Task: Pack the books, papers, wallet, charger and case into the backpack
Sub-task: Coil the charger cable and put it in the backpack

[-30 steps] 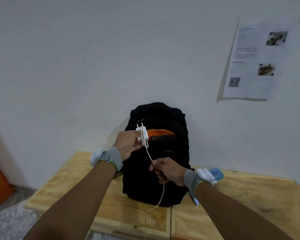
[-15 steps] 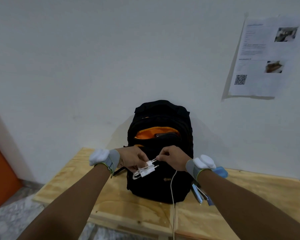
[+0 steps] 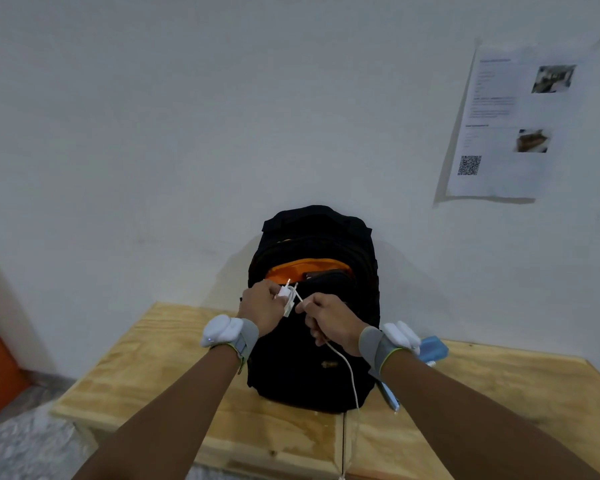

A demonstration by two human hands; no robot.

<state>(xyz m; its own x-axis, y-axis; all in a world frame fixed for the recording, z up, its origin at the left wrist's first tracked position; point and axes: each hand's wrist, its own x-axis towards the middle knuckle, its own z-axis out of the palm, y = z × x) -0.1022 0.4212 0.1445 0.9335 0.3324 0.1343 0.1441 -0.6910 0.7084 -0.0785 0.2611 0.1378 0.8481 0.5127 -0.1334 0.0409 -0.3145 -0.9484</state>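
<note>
Left hand grips the white charger in curled fingers, in front of the backpack pocket mouth. Right hand at 3 o'clock of it pinches the cable, which hangs down past the table edge, its end cut off. Backpack stands open, orange lining showing; contents unclear. Blue items at its 3 o'clock, mostly hidden by the right wrist.

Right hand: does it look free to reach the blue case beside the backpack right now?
Probably not yet. The right hand is pinching the charger cable, which the left hand holds. The blue case lies just behind that wrist, with nothing visibly blocking it.
</note>
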